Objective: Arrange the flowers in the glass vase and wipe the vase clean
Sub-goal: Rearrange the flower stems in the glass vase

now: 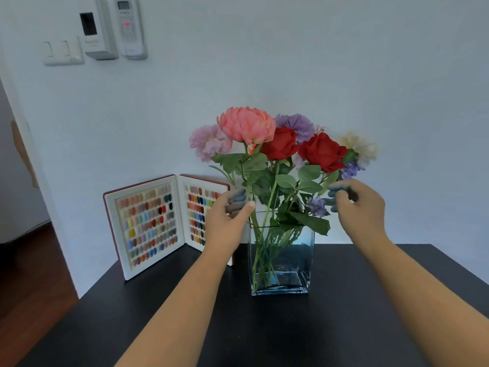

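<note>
Standing on a dark bench [344, 327] against a pale wall, a square glass vase [281, 263] holds the flowers [275, 144], with an open case of coloured nail samples [148, 223] propped to its left and wall switches [62, 51] and a remote [129, 25] mounted above. Both forearms reach in from below. The left hand [227, 221] has its grip pinched, thumb to fingers, on a stem just above the vase rim. The right hand [362, 205] curls around a thin dark stem beside the small purple blooms [317, 206]. Pink, lilac, cream and red heads fan out over green leaves, and the stems cross inside the blue-tinted glass.
</note>
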Demonstrator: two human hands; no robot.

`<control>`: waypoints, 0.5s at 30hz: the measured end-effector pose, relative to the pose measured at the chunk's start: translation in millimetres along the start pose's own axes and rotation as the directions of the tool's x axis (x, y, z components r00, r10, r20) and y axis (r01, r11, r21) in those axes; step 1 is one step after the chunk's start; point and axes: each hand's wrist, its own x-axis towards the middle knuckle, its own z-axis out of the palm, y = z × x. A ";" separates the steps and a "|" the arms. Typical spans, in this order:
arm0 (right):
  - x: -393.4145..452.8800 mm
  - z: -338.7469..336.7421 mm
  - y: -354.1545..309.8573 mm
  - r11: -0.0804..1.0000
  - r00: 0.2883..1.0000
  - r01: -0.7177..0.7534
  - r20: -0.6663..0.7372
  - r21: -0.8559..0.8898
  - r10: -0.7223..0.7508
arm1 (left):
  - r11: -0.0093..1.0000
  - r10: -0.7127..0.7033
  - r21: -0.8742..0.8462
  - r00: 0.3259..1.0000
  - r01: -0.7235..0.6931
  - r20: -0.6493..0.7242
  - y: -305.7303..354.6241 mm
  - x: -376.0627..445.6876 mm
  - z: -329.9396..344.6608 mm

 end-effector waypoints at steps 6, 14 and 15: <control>30.2 -9.9 49.2 0.887 0.857 -0.451 0.232 -0.099 0.461 | 0.998 -0.029 0.048 0.997 0.033 -0.077 -15.6 -19.5 15.7; 41.9 22.0 29.1 0.911 0.767 -0.397 0.506 -0.111 0.396 | 0.940 0.090 0.340 0.987 -0.040 -0.134 -20.2 -18.1 20.8; 42.8 25.9 27.7 0.912 0.780 -0.402 0.490 -0.086 0.390 | 0.924 0.107 0.380 0.986 -0.050 -0.129 -20.9 -18.1 20.5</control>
